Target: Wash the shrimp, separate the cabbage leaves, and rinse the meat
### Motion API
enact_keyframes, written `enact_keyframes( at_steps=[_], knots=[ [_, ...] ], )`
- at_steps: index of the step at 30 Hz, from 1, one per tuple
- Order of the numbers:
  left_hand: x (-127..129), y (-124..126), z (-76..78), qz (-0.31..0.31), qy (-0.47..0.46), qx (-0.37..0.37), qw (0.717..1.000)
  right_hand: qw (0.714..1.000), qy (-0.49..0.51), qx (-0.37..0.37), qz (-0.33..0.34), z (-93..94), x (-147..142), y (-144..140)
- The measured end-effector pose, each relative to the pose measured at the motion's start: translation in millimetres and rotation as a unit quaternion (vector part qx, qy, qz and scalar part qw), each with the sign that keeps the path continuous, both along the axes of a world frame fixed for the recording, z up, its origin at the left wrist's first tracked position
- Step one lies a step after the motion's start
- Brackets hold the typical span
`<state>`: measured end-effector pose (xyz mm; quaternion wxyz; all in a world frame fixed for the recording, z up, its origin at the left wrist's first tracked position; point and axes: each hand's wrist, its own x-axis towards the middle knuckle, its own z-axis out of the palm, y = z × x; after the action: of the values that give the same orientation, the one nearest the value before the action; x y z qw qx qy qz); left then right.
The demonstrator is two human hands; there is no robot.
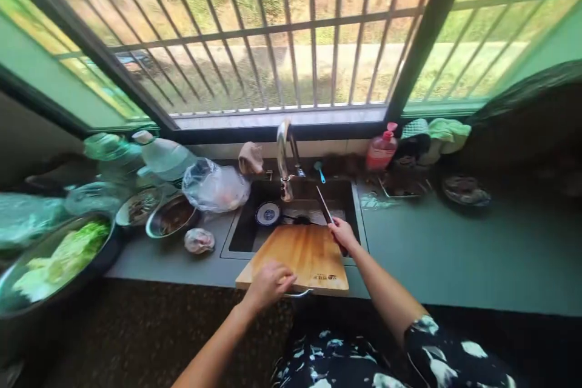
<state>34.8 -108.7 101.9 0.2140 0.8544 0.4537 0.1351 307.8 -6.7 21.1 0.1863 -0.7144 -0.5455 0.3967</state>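
Observation:
A wooden cutting board lies across the front of the dark sink, its metal handle toward me. My left hand is over the board's near left part, fingers curled together; whatever they may hold is hidden. In my right hand is a knife, its blade tilted up and away from me over the sink, just past the board's right edge. Behind the board, a blue-and-white plate sits in the sink below the chrome faucet.
On the left stand a large basin with lettuce, a metal bowl, a clear plastic bag and a small wrapped bundle. To the right are a pink soap bottle, cloths and the green countertop.

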Motion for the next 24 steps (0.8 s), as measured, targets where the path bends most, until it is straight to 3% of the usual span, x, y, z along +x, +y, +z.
enact_keyframes(
  at_steps=[5,8,11,14,18,21,24],
  knots=[
    [13,42,19.3,0.097,0.029,0.01,0.995,0.994,-0.074,0.024,0.075,-17.4,18,-31],
    [16,59,11.8,0.151,0.122,-0.04,0.98,0.968,-0.177,0.089,0.156,-29.9,53,-57],
    [17,71,-2.5,0.128,0.181,-0.129,0.967,0.929,-0.273,0.137,0.208,-43.9,95,-80],
    [20,81,-10.0,0.11,0.239,-0.168,0.95,0.913,-0.313,0.159,0.207,-51.8,131,-99],
    [25,98,-7.2,0.104,0.246,-0.2,0.942,0.909,-0.324,0.181,0.19,-45.4,160,-112],
    [24,108,-7.9,0.144,0.222,-0.204,0.943,0.912,-0.308,0.193,0.191,-35.7,162,-114],
    [16,111,-19.1,0.188,0.192,-0.21,0.94,0.922,-0.277,0.198,0.186,-31.2,150,-109]
  ],
)
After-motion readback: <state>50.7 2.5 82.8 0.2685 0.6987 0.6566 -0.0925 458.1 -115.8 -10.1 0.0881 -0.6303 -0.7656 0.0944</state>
